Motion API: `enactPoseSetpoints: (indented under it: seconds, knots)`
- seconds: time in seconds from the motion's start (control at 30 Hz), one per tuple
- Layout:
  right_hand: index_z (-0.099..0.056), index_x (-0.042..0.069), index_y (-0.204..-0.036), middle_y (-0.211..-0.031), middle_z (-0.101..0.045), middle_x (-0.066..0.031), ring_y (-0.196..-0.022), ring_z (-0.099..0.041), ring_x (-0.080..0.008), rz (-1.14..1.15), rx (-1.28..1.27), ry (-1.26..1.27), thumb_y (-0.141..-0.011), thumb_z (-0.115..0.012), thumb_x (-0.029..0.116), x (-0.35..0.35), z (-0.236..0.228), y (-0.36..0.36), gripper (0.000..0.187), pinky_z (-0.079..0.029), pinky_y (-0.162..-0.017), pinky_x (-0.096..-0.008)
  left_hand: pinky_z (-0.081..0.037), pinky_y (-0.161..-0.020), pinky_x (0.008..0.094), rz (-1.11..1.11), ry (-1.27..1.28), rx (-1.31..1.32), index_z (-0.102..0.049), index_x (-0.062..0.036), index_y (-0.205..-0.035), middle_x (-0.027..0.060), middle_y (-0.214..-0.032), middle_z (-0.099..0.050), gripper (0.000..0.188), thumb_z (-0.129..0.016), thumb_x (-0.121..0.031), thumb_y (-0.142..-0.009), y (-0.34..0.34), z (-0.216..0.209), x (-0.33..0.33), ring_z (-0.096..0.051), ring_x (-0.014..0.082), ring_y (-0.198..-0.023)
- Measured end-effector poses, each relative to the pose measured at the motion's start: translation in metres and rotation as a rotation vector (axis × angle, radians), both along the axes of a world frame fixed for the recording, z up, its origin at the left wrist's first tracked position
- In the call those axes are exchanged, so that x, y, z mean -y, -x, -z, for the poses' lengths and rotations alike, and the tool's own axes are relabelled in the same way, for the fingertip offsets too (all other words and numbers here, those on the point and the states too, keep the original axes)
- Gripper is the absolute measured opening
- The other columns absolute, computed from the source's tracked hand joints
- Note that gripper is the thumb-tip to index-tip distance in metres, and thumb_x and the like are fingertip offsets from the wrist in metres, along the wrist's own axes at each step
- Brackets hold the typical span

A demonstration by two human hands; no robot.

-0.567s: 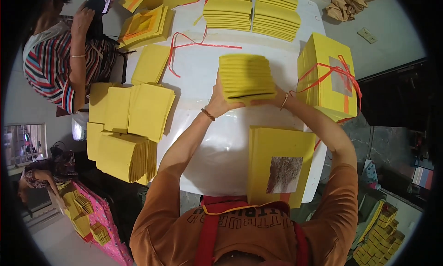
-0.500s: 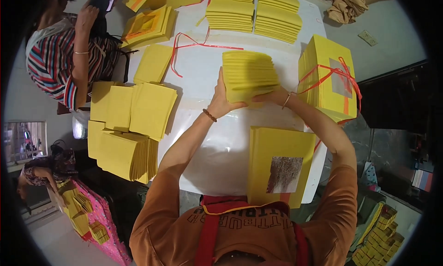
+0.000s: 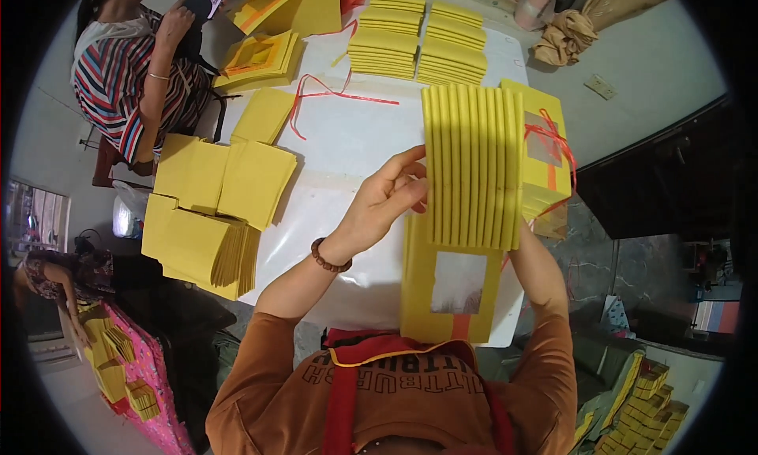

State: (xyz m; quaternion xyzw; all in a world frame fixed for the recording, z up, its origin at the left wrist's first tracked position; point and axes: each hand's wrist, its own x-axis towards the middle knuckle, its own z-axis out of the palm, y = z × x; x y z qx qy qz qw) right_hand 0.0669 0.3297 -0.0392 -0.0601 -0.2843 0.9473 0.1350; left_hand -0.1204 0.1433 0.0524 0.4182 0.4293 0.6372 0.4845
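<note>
A thick stack of folded yellow paper is raised above the right part of the table, its rounded folds in a row facing up. My right forearm runs to the stack's lower right corner; the hand itself is hidden behind the stack, holding it up. At the stack's left edge is my left hand, fingers bent and thumb apart from the forefinger, the tips at the folds. Below the stack lies a yellow paper bundle with a whitish label. Partly behind it, another yellow bundle is tied with red ribbon.
Loose yellow paper piles cover the table's left side. Rows of folded yellow paper stand at the back, near a loose red ribbon. A person in a striped top sits at left; another person is at a pink-covered table.
The stack has come up and right, turned so its folds run lengthwise. My left hand has let go of its underside and moved to its left edge; my right hand has gone behind it.
</note>
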Motion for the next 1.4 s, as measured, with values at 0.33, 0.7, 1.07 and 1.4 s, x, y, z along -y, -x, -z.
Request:
enactPoseSetpoints:
  seconds: [0.33,0.7,1.07,1.4]
  knots:
    - [-0.048,0.004,-0.126,-0.121,-0.056,-0.0133,-0.108,-0.057,-0.0273,0.013,-0.023,0.046,-0.071,-0.071,0.038,0.028,0.009,-0.044,0.069,-0.047,-0.092,-0.0401,-0.045,-0.067,0.0232,-0.091,0.046,-0.08,-0.036,0.0038,-0.133,0.0046,-0.095,-0.055,0.054,-0.057,-0.017,-0.088,-0.06,-0.027,0.014,-0.053,0.0071,-0.074]
    - [-0.048,0.003,-0.127,-0.121,-0.056,-0.0133,-0.107,-0.057,-0.0272,-0.011,-0.044,0.093,-0.072,-0.07,0.039,0.072,0.022,-0.064,0.069,-0.047,-0.092,-0.0402,-0.037,-0.061,0.0206,-0.172,0.017,-0.178,-0.041,0.0043,-0.131,-0.0029,-0.064,-0.045,0.053,-0.058,-0.017,-0.086,-0.083,0.002,0.031,-0.042,0.0039,-0.062]
    - [-0.048,0.003,-0.127,-0.121,-0.057,-0.0133,-0.107,-0.057,-0.0272,-0.057,-0.057,0.136,-0.073,-0.069,0.04,0.07,0.033,-0.057,0.069,-0.047,-0.091,-0.0402,-0.04,-0.06,0.0273,-0.393,0.011,-0.348,-0.038,-0.0043,-0.128,0.0065,-0.071,-0.05,0.049,-0.047,-0.001,-0.08,-0.088,0.002,0.035,-0.046,0.0133,-0.061]
    - [-0.048,0.003,-0.127,-0.121,-0.057,-0.0133,-0.107,-0.057,-0.0272,-0.055,-0.087,0.156,-0.073,-0.068,0.041,0.07,0.039,-0.056,0.068,-0.048,-0.091,-0.0402,-0.042,-0.062,0.0267,-0.358,0.017,-0.323,-0.045,-0.0027,-0.115,0.0074,-0.077,-0.056,0.033,-0.055,-0.016,-0.087,-0.085,0.006,0.032,-0.051,0.0126,-0.068]
